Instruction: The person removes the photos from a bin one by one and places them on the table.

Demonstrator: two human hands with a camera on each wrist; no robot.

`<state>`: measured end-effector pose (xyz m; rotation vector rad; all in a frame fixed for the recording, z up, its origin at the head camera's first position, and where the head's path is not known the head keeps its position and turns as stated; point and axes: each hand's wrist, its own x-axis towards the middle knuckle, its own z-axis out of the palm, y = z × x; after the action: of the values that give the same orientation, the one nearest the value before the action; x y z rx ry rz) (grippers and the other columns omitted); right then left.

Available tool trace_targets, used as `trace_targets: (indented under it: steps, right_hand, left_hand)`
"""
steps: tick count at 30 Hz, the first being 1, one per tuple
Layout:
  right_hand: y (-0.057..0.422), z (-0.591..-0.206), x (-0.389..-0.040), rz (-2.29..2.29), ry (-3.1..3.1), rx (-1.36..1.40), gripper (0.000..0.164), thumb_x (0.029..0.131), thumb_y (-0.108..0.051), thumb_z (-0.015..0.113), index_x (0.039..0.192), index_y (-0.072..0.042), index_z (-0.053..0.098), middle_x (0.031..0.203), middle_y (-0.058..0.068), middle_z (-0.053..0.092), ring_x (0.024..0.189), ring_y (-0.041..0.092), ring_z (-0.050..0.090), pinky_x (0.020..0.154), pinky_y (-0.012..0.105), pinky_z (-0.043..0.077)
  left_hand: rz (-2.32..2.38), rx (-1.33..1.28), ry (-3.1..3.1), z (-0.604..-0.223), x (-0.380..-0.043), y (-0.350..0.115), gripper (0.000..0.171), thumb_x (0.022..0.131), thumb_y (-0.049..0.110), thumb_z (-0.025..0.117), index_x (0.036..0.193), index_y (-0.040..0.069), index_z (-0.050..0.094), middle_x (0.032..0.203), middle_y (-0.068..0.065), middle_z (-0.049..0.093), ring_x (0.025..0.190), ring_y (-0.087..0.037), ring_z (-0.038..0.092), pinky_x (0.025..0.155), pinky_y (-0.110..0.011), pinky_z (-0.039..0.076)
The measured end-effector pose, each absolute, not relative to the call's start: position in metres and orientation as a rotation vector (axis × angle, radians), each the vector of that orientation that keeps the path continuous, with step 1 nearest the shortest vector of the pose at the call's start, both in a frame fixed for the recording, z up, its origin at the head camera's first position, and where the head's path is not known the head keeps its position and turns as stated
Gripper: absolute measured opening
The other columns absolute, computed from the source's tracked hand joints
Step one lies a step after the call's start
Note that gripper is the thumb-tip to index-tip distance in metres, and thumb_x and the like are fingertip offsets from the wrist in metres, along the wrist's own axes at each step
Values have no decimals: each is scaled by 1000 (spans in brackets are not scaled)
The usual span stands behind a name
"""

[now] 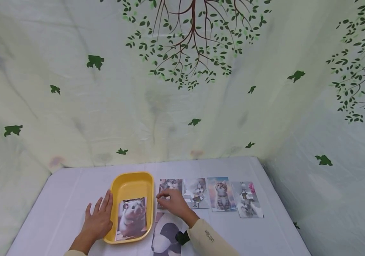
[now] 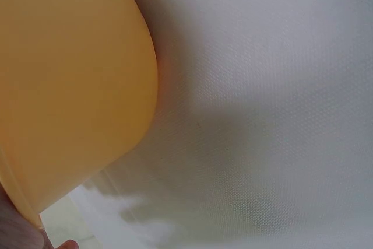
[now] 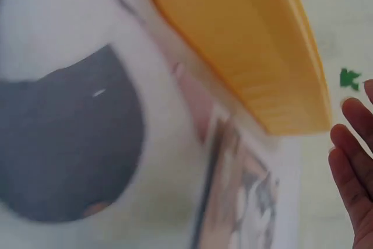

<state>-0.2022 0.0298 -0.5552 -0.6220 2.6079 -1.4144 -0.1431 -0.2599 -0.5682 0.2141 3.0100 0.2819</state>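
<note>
A yellow tray stands on the table, and a hamster picture card lies in its near half. My left hand rests along the tray's left rim with its fingers fairly straight. In the left wrist view, only bits of that hand show at the rim. My right hand is over the leftmost card of a row, hiding part of it. No card shows between the right hand's extended fingers in the right wrist view. Below it lies a larger picture with grey and white shapes.
To the right, the row goes on with a grey-and-white picture card, a kitten card and a card with a pink flower. A pale curtain with printed leaves and branches surrounds the white-covered table.
</note>
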Motion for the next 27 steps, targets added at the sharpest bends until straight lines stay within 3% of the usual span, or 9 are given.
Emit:
trace_targets:
  steps: [12,19,27]
  right_hand:
    - [-39,-541,-224,-1188,2499,-835,19,89,-15,66,106,-8,73,100,-9,70,100,11,64,90,23,49]
    - [-66,-549,-230,-1085,2522,-750,19,85,-12,70,103,-9,74,95,-8,71,93,5,63,82,15,49]
    - [-90,-552,-231,-1200,2496,-518,21,80,-8,74,101,-9,74,89,-7,70,81,3,61,71,15,51]
  left_hand:
    - [263,203,2996,-567,-143,-258,88,75,11,64,147,-11,18,159,-21,4,136,-51,17,105,-72,4]
    - [243,209,3002,-567,-141,-258,88,75,12,65,147,-10,19,159,-21,6,135,-51,20,104,-72,7]
    - [228,235,3049,-571,-142,-261,89,75,13,66,147,-9,19,159,-20,6,135,-50,22,104,-71,9]
